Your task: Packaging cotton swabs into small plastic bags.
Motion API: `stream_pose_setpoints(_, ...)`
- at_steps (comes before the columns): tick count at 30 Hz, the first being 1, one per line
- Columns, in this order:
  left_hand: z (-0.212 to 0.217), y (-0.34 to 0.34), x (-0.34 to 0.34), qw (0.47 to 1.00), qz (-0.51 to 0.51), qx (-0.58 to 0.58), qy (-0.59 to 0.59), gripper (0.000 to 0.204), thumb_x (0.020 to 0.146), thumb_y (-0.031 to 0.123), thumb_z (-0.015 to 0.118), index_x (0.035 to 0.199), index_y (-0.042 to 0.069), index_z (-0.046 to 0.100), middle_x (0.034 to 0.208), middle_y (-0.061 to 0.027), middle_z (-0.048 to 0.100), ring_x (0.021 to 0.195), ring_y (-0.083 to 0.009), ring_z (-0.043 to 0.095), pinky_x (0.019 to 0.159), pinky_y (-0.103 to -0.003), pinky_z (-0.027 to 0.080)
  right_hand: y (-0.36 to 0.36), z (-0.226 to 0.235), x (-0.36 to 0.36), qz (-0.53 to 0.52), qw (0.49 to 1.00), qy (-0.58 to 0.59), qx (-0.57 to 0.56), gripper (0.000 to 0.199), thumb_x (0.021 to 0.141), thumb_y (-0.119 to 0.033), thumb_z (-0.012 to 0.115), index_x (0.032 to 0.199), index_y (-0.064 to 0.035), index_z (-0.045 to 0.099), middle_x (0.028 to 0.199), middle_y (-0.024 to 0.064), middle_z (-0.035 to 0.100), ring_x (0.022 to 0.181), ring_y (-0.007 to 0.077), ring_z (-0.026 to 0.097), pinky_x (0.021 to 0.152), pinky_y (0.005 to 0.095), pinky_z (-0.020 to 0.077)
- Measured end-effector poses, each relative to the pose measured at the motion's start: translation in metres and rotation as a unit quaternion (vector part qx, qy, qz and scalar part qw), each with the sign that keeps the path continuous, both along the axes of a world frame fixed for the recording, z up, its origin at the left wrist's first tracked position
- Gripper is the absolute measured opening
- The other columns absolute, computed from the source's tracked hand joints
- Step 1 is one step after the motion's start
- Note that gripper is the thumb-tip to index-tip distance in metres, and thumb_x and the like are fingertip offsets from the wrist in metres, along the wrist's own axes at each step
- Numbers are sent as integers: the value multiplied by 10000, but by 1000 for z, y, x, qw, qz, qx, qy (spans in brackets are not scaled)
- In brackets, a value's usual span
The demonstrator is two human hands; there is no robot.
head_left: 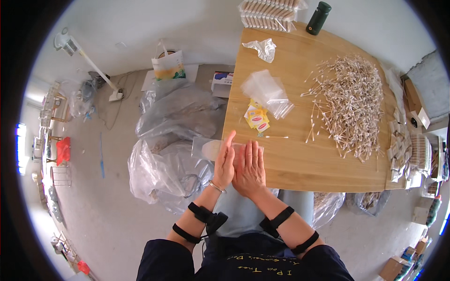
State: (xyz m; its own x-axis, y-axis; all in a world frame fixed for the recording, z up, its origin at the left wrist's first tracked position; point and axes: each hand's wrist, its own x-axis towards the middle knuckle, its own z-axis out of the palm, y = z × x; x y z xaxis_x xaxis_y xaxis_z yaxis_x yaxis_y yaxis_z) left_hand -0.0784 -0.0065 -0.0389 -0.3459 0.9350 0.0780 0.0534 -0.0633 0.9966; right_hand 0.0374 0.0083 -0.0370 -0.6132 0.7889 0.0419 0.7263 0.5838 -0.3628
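A clear plastic bag of cotton swabs [202, 148] lies at the table's near left corner, its left end sticking out past the edge. My right hand [250, 169] rests flat on the bag with its fingers stretched out, covering much of the swabs. Edge-on beside it stands my left hand [224, 165], fingers straight, touching the bag and holding nothing I can see. Just beyond my fingers lie a loose cotton swab [277, 136], small yellow printed cards [256, 118] and a stack of empty clear bags [266, 89].
A big heap of loose cotton swabs [358, 105] covers the right of the wooden table [286, 161]. Filled swab packs [269, 18] and a dark green bottle [318, 18] stand at the far edge. Large plastic sacks [161, 168] sit on the floor left of the table.
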Motion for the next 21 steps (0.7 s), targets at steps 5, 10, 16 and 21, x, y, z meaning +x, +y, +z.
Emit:
stream_pose_setpoints(5, -6, -1, -6, 997, -25, 33, -72, 494, 1045, 240, 322, 1444, -50, 300, 1504, -168, 331, 1403, -257, 290, 1153, -364, 203, -1, 2, -7, -17, 999, 25, -34, 727, 913, -367, 423, 1418, 125, 248, 1517, 302, 182, 1438, 429, 121, 1177, 495, 89)
stream_pose_setpoints(10, -5, -1, -6, 996, -31, 30, -75, 516, 1046, 257, 314, 1461, -45, 260, 1541, -170, 256, 1435, -273, 217, 1169, -380, 163, 2, 4, -9, -22, 998, 22, -48, 721, 902, -333, 426, 1426, 122, 230, 1525, 293, 167, 1446, 418, 90, 1179, 491, 72)
stream_pose_setpoints(16, -2, 0, -7, 997, -44, 29, -62, 551, 1048, 302, 308, 1458, -62, 253, 1541, -183, 243, 1438, -264, 201, 1176, -386, 143, 1, 8, -12, -37, 998, 23, -52, 710, 893, -325, 439, 1426, 101, 244, 1521, 295, 175, 1448, 417, 78, 1177, 494, 59)
stream_pose_setpoints(21, -4, -1, -7, 997, -36, 32, -56, 517, 1047, 267, 311, 1455, -49, 273, 1533, -181, 270, 1437, -276, 213, 1173, -378, 154, 1, 6, -12, -46, 998, 32, -40, 695, 884, -328, 450, 1420, 82, 279, 1514, 307, 179, 1441, 428, 103, 1175, 501, 65)
